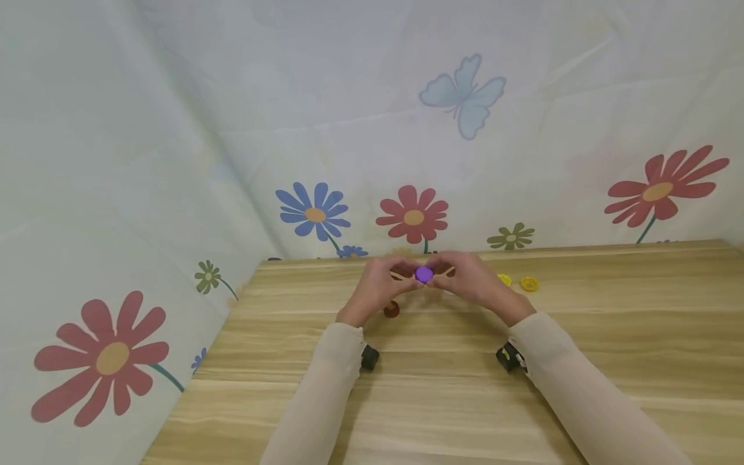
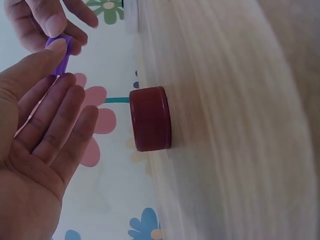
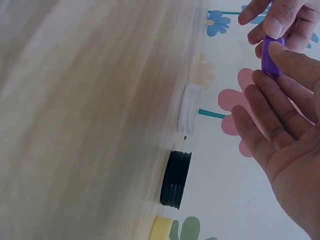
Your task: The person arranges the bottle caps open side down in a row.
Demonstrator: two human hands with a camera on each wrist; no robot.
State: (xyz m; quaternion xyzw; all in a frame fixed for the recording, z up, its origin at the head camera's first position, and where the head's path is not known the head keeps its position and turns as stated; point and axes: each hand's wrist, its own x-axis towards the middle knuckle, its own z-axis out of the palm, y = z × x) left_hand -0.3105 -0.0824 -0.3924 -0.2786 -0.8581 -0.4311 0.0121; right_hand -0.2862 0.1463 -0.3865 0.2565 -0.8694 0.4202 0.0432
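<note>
A small purple bottle cap (image 1: 424,274) is raised above the wooden table, between both hands. My left hand (image 1: 372,287) pinches one side of it with thumb and fingertips, the other fingers extended. From the opposite side my right hand (image 1: 471,278) pinches it as well. In the left wrist view the left thumb lies on the purple cap (image 2: 61,57), and the right fingers are above it. The right wrist view shows the right thumb against the purple cap (image 3: 271,57). Below the left hand, a dark red ribbed cap (image 2: 150,119) sits on the table.
A clear whitish cap (image 3: 189,110), a black cap (image 3: 175,180) and a yellow cap (image 3: 161,229) stand along the table on the right hand's side. Another yellow cap (image 1: 529,284) lies farther right. A flower-printed curtain (image 1: 349,148) hangs behind the wooden table (image 1: 442,400).
</note>
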